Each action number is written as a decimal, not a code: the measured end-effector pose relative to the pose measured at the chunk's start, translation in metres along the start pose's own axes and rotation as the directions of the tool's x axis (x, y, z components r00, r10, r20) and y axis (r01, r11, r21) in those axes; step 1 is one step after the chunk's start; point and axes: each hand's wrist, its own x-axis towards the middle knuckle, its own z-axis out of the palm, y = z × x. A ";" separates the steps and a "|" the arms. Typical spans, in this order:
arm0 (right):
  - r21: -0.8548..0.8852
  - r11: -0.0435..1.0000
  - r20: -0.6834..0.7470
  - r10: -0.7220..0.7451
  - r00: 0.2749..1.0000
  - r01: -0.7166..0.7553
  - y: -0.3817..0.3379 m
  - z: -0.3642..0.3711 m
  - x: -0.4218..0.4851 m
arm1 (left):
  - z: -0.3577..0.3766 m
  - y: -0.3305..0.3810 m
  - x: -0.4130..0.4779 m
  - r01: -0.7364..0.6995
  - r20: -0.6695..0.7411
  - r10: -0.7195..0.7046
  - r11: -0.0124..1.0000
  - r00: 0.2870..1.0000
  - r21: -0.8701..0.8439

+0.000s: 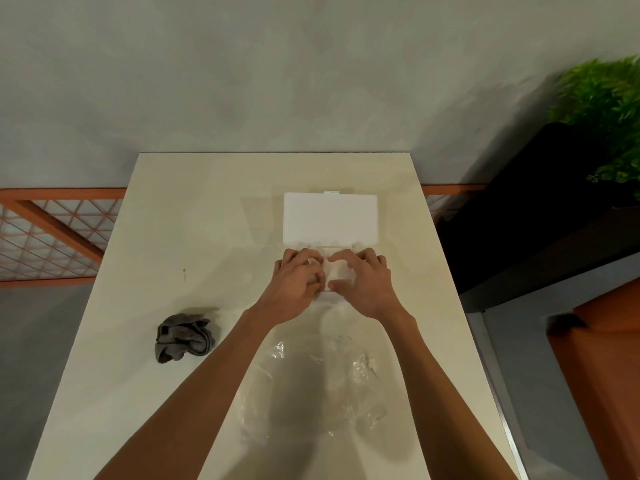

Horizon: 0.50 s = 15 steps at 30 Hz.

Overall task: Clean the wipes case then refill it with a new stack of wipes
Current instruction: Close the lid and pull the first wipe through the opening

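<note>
Desk [207, 209]: cream top, set against a grey wall [242, 81].

Nearest: clear plastic wrapper [311, 386], crumpled and flat on the desk between the two forearms.

Left of that, well apart: grey cloth [183, 337], bunched in a heap on the desk.

Mid-desk: left hand [294, 285] and right hand [363, 282], side by side, nearly touching, both pressed down over the case base [329, 296]. Fingers of both curled on a white stack of wipes [337, 271] sitting in the base; left fingers [298, 258] bent over the stack's left part, right fingers [363, 256] over its right part. Most of the base hidden under the hands, only a near edge and a strip of wipes showing.

Behind the hands: white case lid [329, 218], flung open and lying flat on the desk, small tab on its far edge, hinged side toward the hands.

Farther, off the desk: orange mesh rail [52, 233] at left, dark planter [519, 202] with green plant [602, 116] at right, orange seat [602, 358] at right edge.
</note>
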 end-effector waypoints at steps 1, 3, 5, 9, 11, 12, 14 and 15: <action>-0.014 1.000 0.034 0.014 0.999 -0.013 -0.003 -0.003 0.000 | -0.001 -0.001 0.000 -0.011 0.011 0.011 1.000 1.000 -0.012; -0.039 0.999 0.096 0.023 0.995 -0.019 -0.007 -0.009 0.000 | -0.004 -0.002 -0.001 -0.024 0.032 0.024 1.000 0.999 -0.019; -0.020 0.999 0.138 0.031 0.990 -0.029 -0.011 -0.014 0.002 | -0.006 -0.003 -0.001 -0.031 0.051 0.031 0.999 0.998 -0.012; -0.002 0.999 0.147 0.041 0.988 -0.041 -0.013 -0.020 0.009 | -0.010 -0.004 0.002 -0.046 0.064 0.046 0.999 0.997 -0.005; -0.017 0.999 0.140 0.031 0.990 -0.029 -0.011 -0.020 0.013 | -0.013 -0.005 0.005 -0.044 0.067 0.045 0.999 0.997 -0.015; -0.019 1.000 0.136 0.018 0.991 -0.015 -0.010 -0.020 0.014 | -0.014 -0.005 0.005 -0.047 0.070 0.048 0.999 0.996 -0.019; -0.027 1.000 0.132 -0.013 0.991 0.017 -0.010 -0.021 0.016 | -0.016 -0.006 0.007 -0.078 0.066 0.079 0.997 0.995 -0.026; -0.039 0.999 0.132 -0.024 0.991 0.030 -0.009 -0.022 0.017 | -0.016 -0.008 0.006 -0.101 0.059 0.103 0.994 0.993 -0.032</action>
